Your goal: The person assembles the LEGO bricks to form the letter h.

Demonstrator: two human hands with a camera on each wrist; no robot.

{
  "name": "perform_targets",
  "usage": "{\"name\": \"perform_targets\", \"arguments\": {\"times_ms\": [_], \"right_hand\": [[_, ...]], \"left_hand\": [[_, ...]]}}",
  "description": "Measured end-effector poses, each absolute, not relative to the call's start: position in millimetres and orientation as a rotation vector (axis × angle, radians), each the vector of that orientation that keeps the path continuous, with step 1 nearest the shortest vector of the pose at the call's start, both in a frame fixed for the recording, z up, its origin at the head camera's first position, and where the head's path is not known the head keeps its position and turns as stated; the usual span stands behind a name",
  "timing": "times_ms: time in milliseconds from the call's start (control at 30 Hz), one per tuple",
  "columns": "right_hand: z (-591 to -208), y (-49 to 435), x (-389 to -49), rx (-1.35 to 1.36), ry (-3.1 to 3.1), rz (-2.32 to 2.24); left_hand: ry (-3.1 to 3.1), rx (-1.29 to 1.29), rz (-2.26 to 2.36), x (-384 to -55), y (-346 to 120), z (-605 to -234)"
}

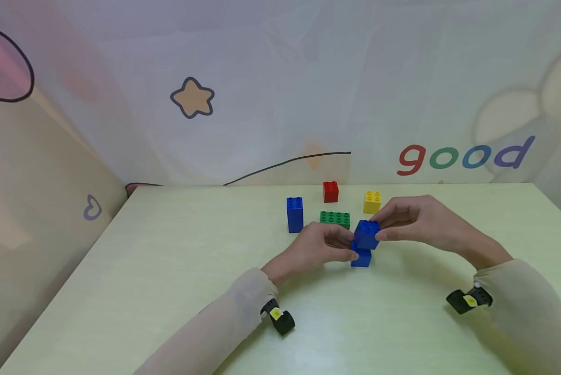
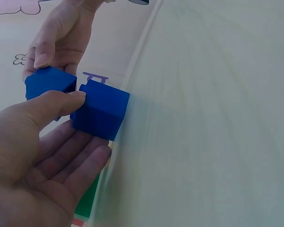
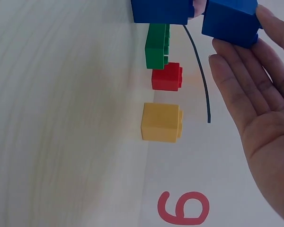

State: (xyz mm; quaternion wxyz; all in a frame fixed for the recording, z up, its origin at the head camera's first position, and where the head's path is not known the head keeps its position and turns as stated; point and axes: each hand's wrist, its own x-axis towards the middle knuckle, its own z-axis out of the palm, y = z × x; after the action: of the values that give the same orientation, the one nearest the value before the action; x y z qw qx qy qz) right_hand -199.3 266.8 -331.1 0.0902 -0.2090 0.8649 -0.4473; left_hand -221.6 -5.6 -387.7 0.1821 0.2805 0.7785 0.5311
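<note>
My left hand pinches a blue toy brick between thumb and fingers, low over the table. In the left wrist view this lower brick has the thumb on its near side and the fingers under it. Just above it, my right hand grips a second blue brick, studs on top and slightly tilted. The right wrist view shows this upper brick between thumb and fingers, with a narrow gap to the lower one.
Behind the hands stand a green brick, a red brick and a yellow brick. A tall blue brick or stack stands left of the green one. The pale table ends at a printed backdrop.
</note>
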Motion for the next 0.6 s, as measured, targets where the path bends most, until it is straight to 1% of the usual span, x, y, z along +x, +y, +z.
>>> {"name": "perform_targets", "arguments": {"times_ms": [600], "right_hand": [[-333.2,261.4,-199.9,-0.625,2.587,-1.265]], "left_hand": [[2.180,0.801,1.512,-220.3,-5.8,-386.5]]}}
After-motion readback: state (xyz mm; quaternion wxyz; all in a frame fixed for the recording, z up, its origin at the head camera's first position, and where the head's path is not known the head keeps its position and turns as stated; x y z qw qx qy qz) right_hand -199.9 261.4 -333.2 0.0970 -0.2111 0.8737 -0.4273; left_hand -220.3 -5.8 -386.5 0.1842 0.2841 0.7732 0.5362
